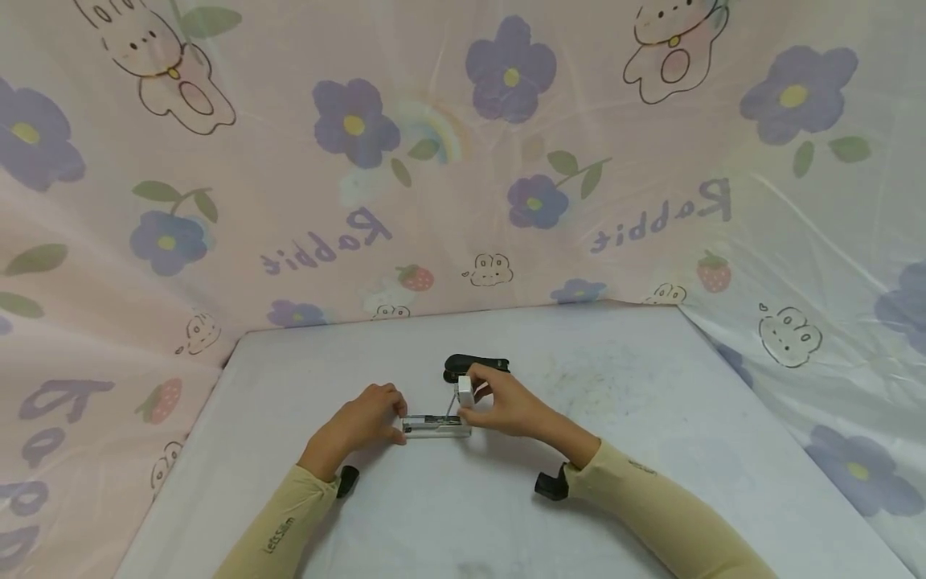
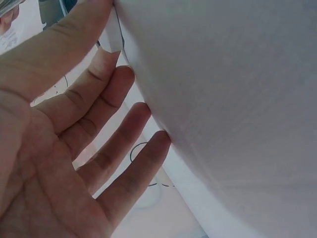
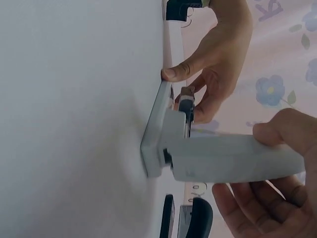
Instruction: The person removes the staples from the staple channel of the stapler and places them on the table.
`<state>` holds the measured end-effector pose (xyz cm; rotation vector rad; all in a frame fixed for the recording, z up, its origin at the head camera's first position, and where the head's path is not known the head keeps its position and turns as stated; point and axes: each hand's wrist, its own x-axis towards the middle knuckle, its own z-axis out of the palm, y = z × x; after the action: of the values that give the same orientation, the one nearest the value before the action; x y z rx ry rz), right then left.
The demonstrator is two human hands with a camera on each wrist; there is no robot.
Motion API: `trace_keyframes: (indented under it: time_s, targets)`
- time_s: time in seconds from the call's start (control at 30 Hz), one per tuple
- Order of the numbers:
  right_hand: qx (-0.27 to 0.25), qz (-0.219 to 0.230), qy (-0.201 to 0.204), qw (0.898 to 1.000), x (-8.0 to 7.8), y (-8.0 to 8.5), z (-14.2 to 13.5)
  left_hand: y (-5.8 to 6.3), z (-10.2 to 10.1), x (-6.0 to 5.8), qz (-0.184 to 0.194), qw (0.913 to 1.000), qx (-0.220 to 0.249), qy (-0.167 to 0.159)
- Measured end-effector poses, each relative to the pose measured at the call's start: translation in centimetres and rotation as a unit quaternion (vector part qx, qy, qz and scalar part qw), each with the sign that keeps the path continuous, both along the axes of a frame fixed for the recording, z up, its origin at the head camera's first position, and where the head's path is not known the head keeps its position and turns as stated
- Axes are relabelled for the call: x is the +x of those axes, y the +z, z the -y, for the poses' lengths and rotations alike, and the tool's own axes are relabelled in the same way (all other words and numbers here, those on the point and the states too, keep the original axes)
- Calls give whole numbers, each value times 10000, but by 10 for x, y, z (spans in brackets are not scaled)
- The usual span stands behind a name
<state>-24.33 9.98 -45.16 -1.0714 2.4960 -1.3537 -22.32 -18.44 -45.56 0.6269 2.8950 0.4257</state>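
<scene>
A white stapler lies on the table with its top cover [image 1: 465,391] swung up from its base [image 1: 437,433]. My right hand [image 1: 510,404] pinches that raised cover between thumb and fingers; in the right wrist view the cover [image 3: 228,159] sticks out away from the base [image 3: 154,134]. A thin metal rod [image 1: 451,404] slants between the cover and the staple channel. At the base's left end, my left hand [image 1: 362,422] grips it with the thumb on the near side and fingers on the far side. The left wrist view mostly shows that hand's [image 2: 54,134] extended lower fingers.
A black stapler [image 1: 473,364] lies just behind the white one, close to my right fingers. White cloth covers the table [image 1: 615,386]. A patterned curtain [image 1: 434,201] hangs along the back and sides. Black camera mounts [image 1: 552,486] hang under both wrists.
</scene>
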Motion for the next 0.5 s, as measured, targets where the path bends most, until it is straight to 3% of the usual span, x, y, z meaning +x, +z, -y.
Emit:
trace_keyframes:
  time_s: [0.5]
  targets:
    - [326,-37,-369,9988,1,-7,-34,1,-4,0,62,9999,-90,121]
